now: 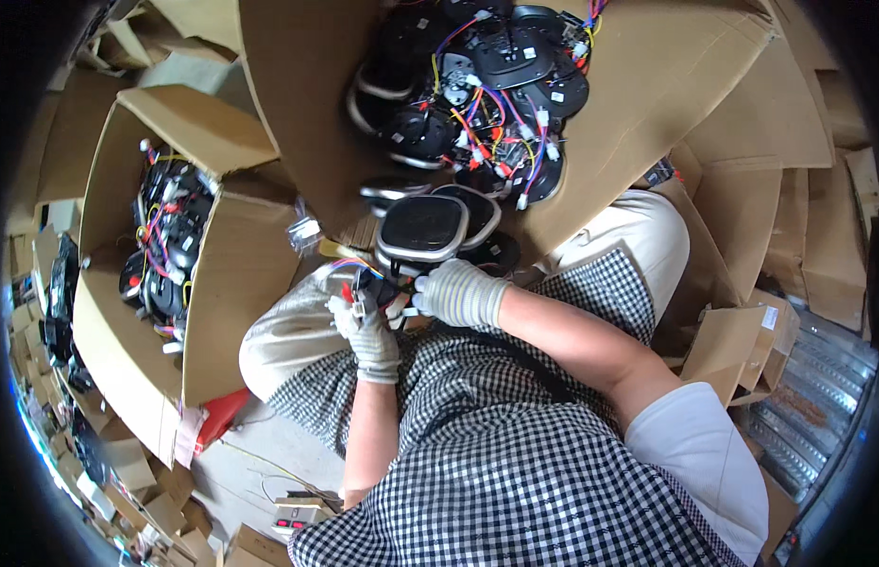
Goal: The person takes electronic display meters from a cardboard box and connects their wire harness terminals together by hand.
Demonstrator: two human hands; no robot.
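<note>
Both hands wear pale knitted work gloves and meet low over my lap. My left hand is closed around wire connectors, white and red, with thin coloured wires running up from them. My right hand is closed, its fingertips bent down beside a dark part; what they grip is hidden. Just above it a rounded black panel with a silver rim lies on similar panels. Behind these, an open cardboard box lies tipped toward me, holding black housings and tangled coloured wires.
At left stands another open box with more black wired parts. Further cartons stand at right by a ribbed metal surface. A grey device with red buttons sits at lower left, below a red object.
</note>
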